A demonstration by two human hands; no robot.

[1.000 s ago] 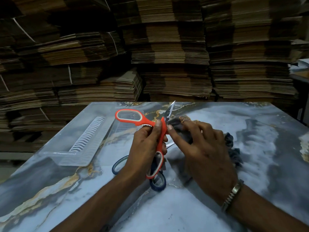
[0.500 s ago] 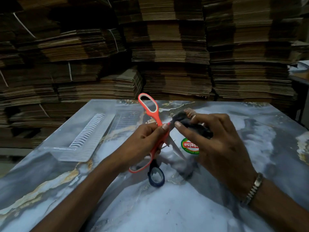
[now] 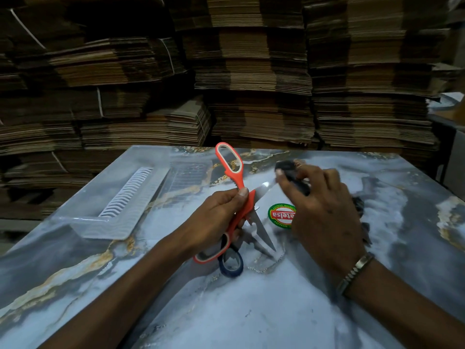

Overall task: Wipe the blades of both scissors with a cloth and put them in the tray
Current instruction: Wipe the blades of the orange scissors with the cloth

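The orange scissors [image 3: 235, 195] are held above the middle of the worktop [image 3: 251, 311], blades spread wide, probably so each steel edge is bared for wiping. They have 2 orange loops lined in grey; 1 blade points at the cloth, the other down toward the worktop. The left hand [image 3: 221, 217] grips them near the pivot. The right hand [image 3: 322, 210] pinches a dark cloth [image 3: 289, 172] at the upper blade's tip. Under them lie the blue-handled scissors [image 3: 231, 264], apparently waiting. The clear tray [image 3: 100, 229] sits near the left edge, holding neither pair.
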